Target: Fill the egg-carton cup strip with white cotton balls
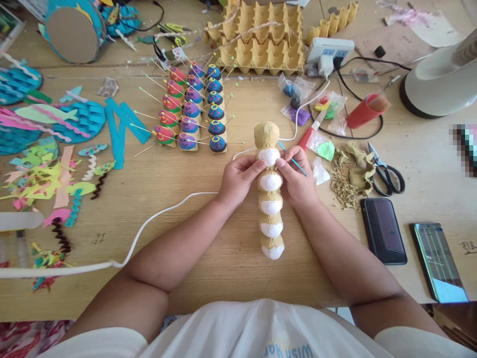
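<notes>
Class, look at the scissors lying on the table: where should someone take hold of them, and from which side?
Probably best by the black handle loops of the scissors, coming from the right. The loops point toward the person and to the right, while the blades point away. Torn carton pieces crowd the left side and a dark phone lies just nearer.
</notes>
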Tool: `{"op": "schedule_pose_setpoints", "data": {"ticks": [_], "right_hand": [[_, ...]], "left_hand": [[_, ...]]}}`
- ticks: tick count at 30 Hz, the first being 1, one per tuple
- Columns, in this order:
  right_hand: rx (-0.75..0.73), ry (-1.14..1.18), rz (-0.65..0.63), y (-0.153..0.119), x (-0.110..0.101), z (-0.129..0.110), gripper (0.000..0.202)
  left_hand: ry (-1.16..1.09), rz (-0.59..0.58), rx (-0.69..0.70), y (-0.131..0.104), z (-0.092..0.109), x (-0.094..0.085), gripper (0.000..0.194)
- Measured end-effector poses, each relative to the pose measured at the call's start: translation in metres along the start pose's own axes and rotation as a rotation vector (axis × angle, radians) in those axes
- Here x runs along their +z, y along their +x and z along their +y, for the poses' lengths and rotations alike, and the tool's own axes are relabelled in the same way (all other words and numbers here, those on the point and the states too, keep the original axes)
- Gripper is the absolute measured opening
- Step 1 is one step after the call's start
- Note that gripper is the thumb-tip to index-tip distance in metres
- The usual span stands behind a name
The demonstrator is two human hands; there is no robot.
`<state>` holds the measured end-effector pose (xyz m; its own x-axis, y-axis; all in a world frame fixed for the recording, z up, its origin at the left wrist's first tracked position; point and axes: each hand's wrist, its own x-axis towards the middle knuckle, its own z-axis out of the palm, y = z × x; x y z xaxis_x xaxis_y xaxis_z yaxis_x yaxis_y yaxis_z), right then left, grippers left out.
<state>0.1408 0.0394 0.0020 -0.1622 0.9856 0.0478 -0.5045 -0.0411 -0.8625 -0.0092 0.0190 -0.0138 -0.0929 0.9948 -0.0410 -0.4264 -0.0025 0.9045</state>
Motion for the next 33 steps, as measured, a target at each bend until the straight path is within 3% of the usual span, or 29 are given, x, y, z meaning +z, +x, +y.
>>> {"op": "schedule_pose_setpoints", "data": {"ticks": [6,15,18,21,26,33], "right_hand": [[-0.012,-0.039,0.027,0.001,0.000,-0.001,0.054],[-0.026,-0.040,0.026,0.000,0.000,-0.001,0.050],[-0.027,-0.026,0.034,-0.001,0.001,-0.001,0.048],[-0.018,-0.012,0.040,-0.001,0.002,-0.002,0.048],[0.028,0.025,-0.004,-0.001,0.000,-0.002,0.049],[0.056,-0.017,-0.033,-0.002,-0.002,-0.001,0.056]], "left_hand": [[0.046,-0.084,0.046,0.001,-0.006,-0.005,0.055],[0.298,0.064,0.068,-0.002,0.010,-0.001,0.059],[0.189,0.007,0.090,-0.003,0.005,-0.002,0.064],[-0.001,-0.078,-0.022,-0.004,0.001,0.003,0.064],[-0.170,0.022,-0.127,-0.006,0.006,0.012,0.055],[-0.242,-0.018,-0.192,-0.006,0.010,0.010,0.058]]}}
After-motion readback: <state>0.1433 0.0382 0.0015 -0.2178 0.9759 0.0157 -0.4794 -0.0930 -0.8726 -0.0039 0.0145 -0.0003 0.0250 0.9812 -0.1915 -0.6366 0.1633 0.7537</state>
